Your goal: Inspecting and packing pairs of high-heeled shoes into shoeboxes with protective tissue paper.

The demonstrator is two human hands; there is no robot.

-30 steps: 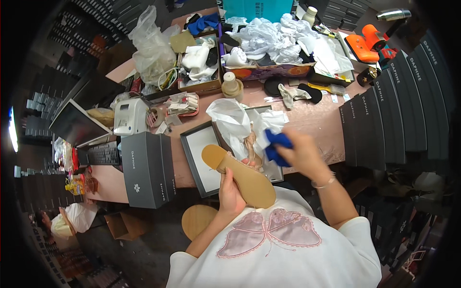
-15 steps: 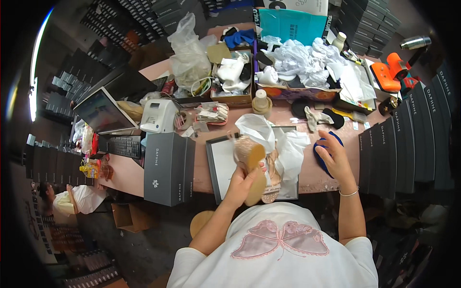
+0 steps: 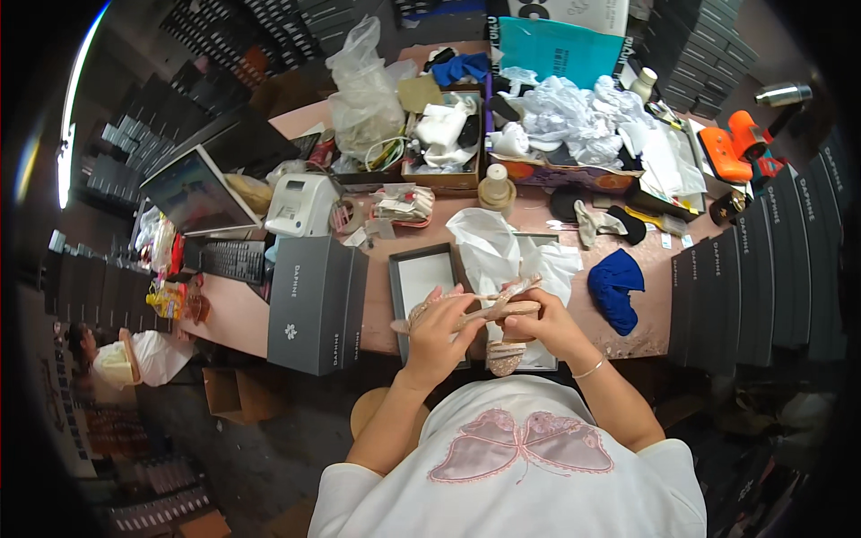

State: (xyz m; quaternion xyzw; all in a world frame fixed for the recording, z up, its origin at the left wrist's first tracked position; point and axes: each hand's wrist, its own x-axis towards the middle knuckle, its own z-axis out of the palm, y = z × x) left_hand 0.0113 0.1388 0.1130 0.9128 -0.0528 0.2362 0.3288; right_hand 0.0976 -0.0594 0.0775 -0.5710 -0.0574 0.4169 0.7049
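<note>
Two hands now meet on one glittery beige sandal (image 3: 466,309), held sole-side level above the open shoe box (image 3: 421,282) at the near edge of the pink table (image 3: 377,296). One second earlier the left hand held the sandal alone, sole up, while the right hand held a blue cloth; half a second earlier the right hand was setting that cloth down on the table to the right. The blue cloth (image 3: 615,287) now lies by itself on the table, well apart from both hands.

The left hand (image 3: 437,330) grips the heel half of the sandal, fingers curled over its upper edge and thumb beneath. The right hand (image 3: 544,325) grips the toe half, fingers pressed together around the strap region; the exact pinch point is hidden behind the knuckles.

A second sandal (image 3: 505,357) of the same kind lies below the hands on white tissue paper (image 3: 502,255) that spills out of the box.

Judgement: with the cloth released, the wiping stage on this sandal appears finished, and the work has shifted to two-handed handling of the sandal over the box. A dark grey box lid (image 3: 316,303) stands just left of the box, untouched.
</note>
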